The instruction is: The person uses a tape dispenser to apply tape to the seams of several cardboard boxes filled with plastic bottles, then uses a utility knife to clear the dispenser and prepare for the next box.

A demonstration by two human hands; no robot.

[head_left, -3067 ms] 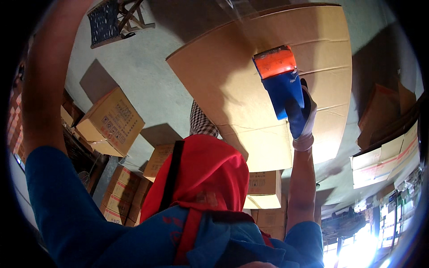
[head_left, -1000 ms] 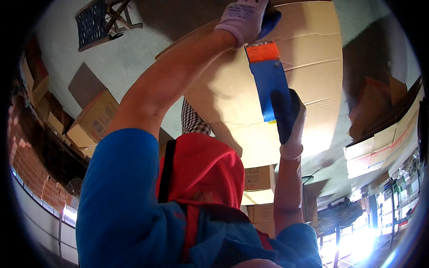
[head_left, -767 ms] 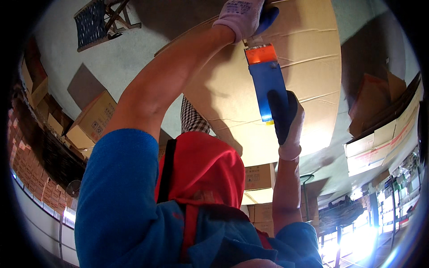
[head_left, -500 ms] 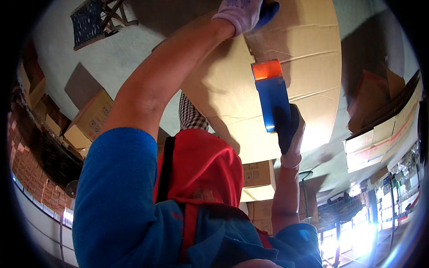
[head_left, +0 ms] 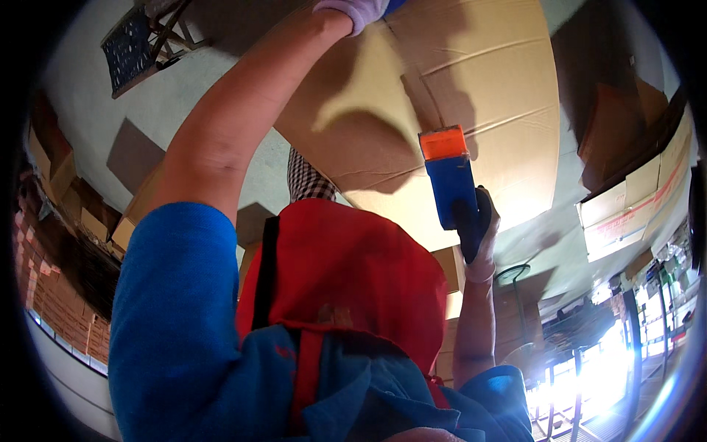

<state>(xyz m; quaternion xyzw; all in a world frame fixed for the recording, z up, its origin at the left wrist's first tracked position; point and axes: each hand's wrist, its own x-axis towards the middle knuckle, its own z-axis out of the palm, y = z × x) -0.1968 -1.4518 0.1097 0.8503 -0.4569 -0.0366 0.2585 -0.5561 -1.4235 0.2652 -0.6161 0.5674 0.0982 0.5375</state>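
Note:
My right hand (head_left: 480, 234), in a dark-palmed work glove, is closed around a blue tape dispenser (head_left: 451, 184) with an orange front end. The dispenser is over a large brown cardboard box (head_left: 508, 96), its orange end pointing away from me. Up at the top edge of the picture is my left hand (head_left: 357, 12), in a pale purple glove with blue on the palm side. The picture's edge cuts off its fingers, so their grip is hidden. Arm shadows fall across the cardboard, and a seam runs along it ahead of the dispenser.
A folding stool (head_left: 136, 48) stands at far left on the grey floor. Opened cartons (head_left: 626, 206) lie at right, and more boxes (head_left: 140, 202) sit at left. My red apron (head_left: 346, 272) hangs between me and the box. Bright light comes from lower right.
My left hand has moved up and left, partly out of the picture. The tape dispenser in my right hand has shifted slightly down, toward me. The whole view has tilted a little.

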